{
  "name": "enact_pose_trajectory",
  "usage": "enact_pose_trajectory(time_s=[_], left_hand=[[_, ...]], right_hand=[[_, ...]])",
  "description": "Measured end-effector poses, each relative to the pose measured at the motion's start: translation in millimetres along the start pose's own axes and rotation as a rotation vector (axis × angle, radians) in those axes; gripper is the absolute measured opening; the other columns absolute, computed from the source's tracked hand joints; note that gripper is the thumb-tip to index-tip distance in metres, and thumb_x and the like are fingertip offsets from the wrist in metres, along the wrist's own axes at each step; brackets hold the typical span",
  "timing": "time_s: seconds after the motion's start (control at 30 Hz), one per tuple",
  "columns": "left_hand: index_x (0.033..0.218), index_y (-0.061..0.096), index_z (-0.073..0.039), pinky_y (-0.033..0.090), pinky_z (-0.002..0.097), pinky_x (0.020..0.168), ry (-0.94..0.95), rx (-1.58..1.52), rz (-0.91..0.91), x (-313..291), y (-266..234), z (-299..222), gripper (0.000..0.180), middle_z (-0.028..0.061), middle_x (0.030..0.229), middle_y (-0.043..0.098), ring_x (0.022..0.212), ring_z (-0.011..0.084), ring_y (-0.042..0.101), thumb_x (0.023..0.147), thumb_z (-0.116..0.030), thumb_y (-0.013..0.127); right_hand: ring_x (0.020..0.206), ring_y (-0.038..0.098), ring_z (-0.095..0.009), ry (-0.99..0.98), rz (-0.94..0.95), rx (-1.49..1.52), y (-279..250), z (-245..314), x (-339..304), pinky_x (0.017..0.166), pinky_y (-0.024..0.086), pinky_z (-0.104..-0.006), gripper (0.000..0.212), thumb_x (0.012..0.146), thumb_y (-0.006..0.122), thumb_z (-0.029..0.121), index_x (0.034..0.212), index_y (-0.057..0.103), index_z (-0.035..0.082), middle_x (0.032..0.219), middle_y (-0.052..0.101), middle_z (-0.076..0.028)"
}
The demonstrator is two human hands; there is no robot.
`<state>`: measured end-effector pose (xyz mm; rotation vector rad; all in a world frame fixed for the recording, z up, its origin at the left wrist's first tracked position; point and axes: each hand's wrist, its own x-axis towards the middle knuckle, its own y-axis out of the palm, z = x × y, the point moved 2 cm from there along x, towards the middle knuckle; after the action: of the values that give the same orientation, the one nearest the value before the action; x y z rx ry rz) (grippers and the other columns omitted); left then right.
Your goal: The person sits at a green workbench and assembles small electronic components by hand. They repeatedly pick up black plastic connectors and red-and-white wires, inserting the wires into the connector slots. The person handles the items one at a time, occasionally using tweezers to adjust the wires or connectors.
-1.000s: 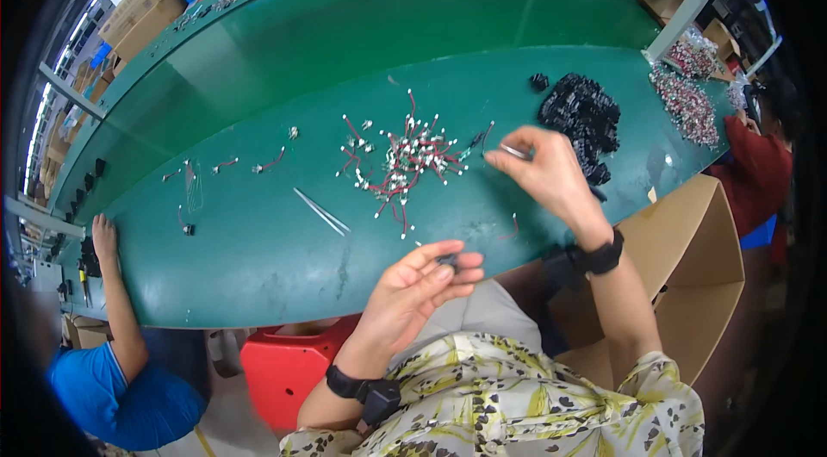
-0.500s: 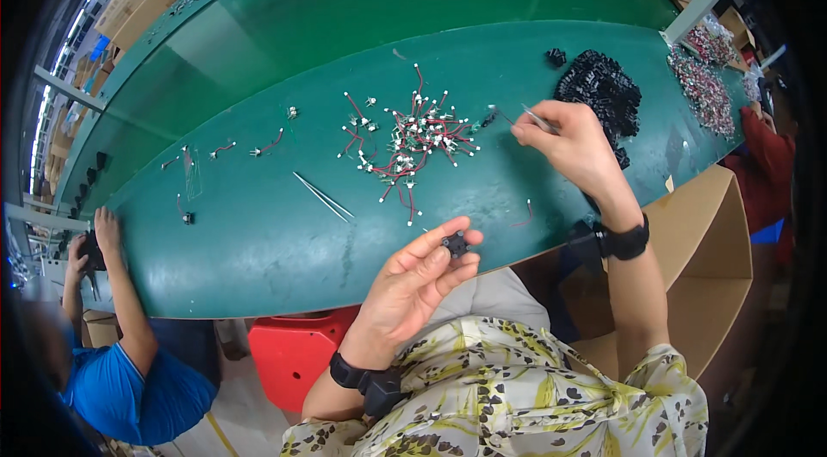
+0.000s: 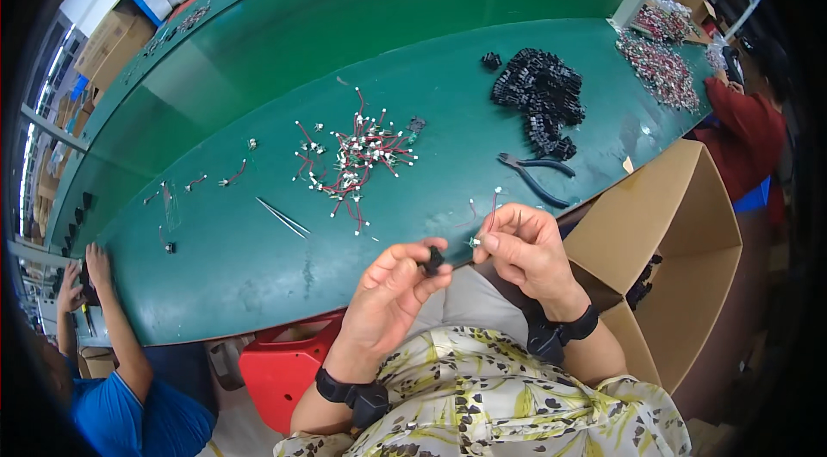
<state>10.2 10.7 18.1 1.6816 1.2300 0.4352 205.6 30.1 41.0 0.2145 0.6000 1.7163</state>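
My left hand [image 3: 383, 293] is holding a small black plastic part [image 3: 432, 262], my thumb and fingers clamping its sides. Just to the right of those fingertips, and apart from the part, my right hand [image 3: 527, 254] is pinching a thin red wire [image 3: 494, 211] between thumb and forefinger; one white connector end is showing at the fingertips and the other is pointing up and away. A silver metal pair of tweezers [image 3: 282, 217] is lying to the left of my left fingers. Beyond those fingers, a loose heap of red wires with white connectors [image 3: 357, 157] is spreading over the green tabletop [image 3: 233, 267]. Dark-handled pliers [image 3: 518, 163] are resting beyond my right fingers, and past them a dense heap of black plastic parts [image 3: 536, 88] is sitting. An open brown cardboard box [image 3: 637, 207] is standing right of my right fingers.
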Motion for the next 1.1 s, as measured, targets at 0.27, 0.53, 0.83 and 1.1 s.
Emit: enact_pose_trajectory(time_s=[0.27,0.53,0.83,1.1], left_hand=[[0.115,0.058,-0.005,0.054,0.0317,0.09,0.067,0.097,-0.025,1.0,2.1,12.2,0.03,0.0133,0.114,0.06,0.102,0.0201,0.063,0.087,0.004,0.062],[0.113,0.058,-0.002,0.056,0.0351,0.088,0.271,0.371,-0.115,-2.8,10.9,11.7,0.035,0.0101,0.106,0.062,0.094,0.018,0.064,0.082,0.009,0.066],[0.108,0.061,0.0,0.055,0.0313,0.085,0.457,0.609,-0.108,-3.9,18.8,5.6,0.032,0.0099,0.102,0.061,0.093,0.017,0.063,0.079,0.012,0.068],[0.104,0.063,0.001,0.052,0.0289,0.082,0.6,0.859,-0.122,3.2,15.6,0.4,0.032,0.0068,0.098,0.059,0.09,0.0152,0.061,0.077,0.017,0.066]], right_hand=[[0.041,0.037,-0.002,0.114,-0.013,0.131,7.9,-12.6,-17.5,0.036,0.026,-0.018,0.01,0.091,0.063,0.012,0.092,0.062,0.003,0.076,0.066,-0.008],[0.042,0.036,-0.002,0.321,-0.043,0.386,13.7,-25.1,-20.6,0.039,0.025,-0.0186,0.011,0.091,0.062,0.015,0.09,0.063,0.005,0.071,0.06,-0.003],[0.054,0.046,0.0,0.036,-0.051,-0.242,19.1,-10.8,-22.0,0.045,0.032,-0.0167,0.012,0.088,0.069,0.01,0.093,0.065,0.0,0.078,0.066,-0.004],[0.051,0.044,-0.001,-0.043,-0.154,-0.178,5.0,-13.8,-17.9,0.044,0.031,-0.0165,0.01,0.089,0.068,0.01,0.093,0.065,0.001,0.076,0.066,-0.004]])
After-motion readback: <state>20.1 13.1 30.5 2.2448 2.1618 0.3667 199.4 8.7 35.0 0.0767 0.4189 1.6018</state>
